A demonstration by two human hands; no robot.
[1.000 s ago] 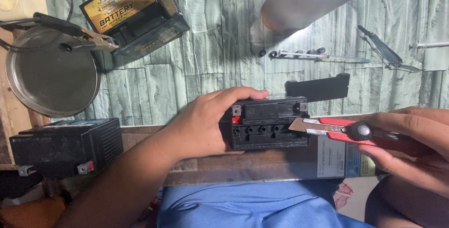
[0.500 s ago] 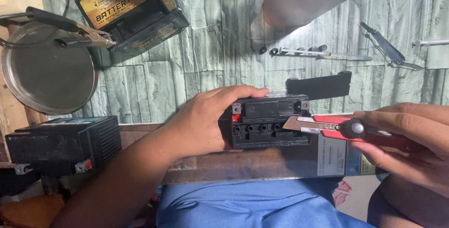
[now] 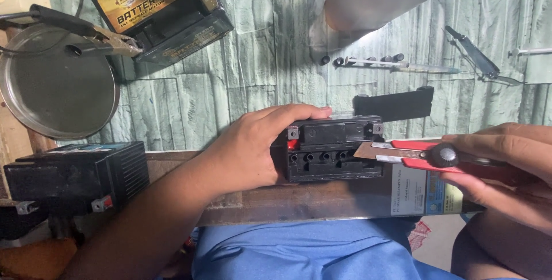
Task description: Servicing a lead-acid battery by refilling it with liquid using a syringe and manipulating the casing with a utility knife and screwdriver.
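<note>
Battery [image 3: 335, 149], small and black, lies on its side on the wooden plank [image 3: 299, 202] in front of me, its top face with the row of round holes turned toward me. My left hand [image 3: 253, 148] is wrapped over the battery's left end, fingers curled across the upper edge and thumb below, so the case sits pinned between palm and plank. My right hand [image 3: 503, 168] is closed around the red utility knife [image 3: 422, 154] (black knob on its handle), and the bare blade tip touches the battery's right edge, just under the small terminal.

Beyond the battery, just past its far edge, a flat black strip [image 3: 394, 103] lies on the green stone-patterned surface [image 3: 253, 56]. Farther off the same way sit a row of small black caps [image 3: 362, 60] and a pair of metal pliers [image 3: 477, 58]. Left of the battery, past my forearm, a second black battery [image 3: 75, 171] rests at the plank's end. Far up and left of it are a round metal dish [image 3: 54, 93] and a yellow-topped battery [image 3: 164, 12] with clips [image 3: 92, 35] beside it.

Open room lies between the battery and the dish; toward me the plank's edge drops straight to my blue-clad lap [image 3: 310, 254].
</note>
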